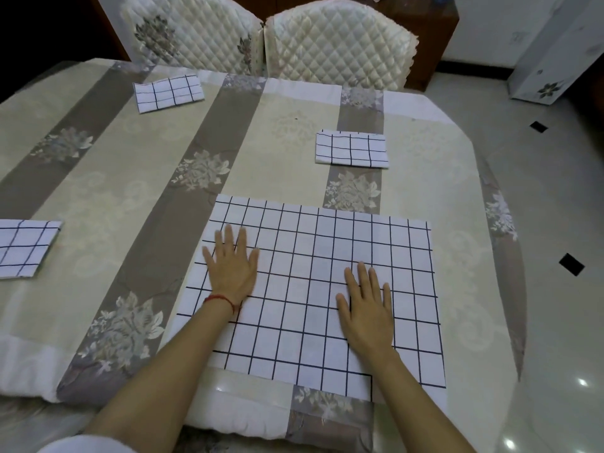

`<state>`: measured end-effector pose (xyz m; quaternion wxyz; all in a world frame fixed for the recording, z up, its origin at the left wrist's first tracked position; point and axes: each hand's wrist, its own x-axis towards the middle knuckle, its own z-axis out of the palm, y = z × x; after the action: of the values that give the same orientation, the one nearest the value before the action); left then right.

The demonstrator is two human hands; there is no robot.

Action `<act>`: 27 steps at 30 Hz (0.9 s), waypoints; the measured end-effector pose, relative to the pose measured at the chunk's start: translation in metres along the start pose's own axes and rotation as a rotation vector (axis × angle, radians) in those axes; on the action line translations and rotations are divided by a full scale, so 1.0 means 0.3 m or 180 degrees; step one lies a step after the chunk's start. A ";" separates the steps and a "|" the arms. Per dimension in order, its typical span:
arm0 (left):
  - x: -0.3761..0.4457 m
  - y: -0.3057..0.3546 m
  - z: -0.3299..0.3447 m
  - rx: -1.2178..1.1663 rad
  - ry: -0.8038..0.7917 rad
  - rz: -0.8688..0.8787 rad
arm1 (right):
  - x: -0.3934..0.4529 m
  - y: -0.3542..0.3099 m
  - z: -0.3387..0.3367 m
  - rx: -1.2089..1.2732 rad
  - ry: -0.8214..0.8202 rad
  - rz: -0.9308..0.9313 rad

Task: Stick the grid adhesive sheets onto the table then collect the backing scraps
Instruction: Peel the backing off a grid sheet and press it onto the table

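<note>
Palms are lying flat: your left hand (232, 268) and right hand (367, 310) are pressing the large grid sheet (313, 289), fingers spread. Three folded grid pieces (351, 149) are sitting apart on the table (130, 165).

Both flat hands, left hand (230, 268) and right hand (367, 308), cover the large grid sheet (327, 256), with open tablecloth (137, 178) toward 11 o'clock between folded grid pieces at 9 (24, 246), 11 (168, 92) and 1 o'clock (351, 148), and quilted chairs (340, 40) closing off 12
</note>
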<state>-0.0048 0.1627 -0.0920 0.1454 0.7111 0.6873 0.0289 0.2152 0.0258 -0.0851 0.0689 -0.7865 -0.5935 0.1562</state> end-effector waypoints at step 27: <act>-0.333 0.056 0.063 0.0104 -0.0045 0.0944 | -0.191 0.168 -0.057 0.0127 0.0090 0.0537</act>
<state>0.0105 0.0608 -0.0900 0.1328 0.8072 0.5741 0.0339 0.2525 -0.0421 -0.0743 0.0796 -0.8343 -0.5208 0.1621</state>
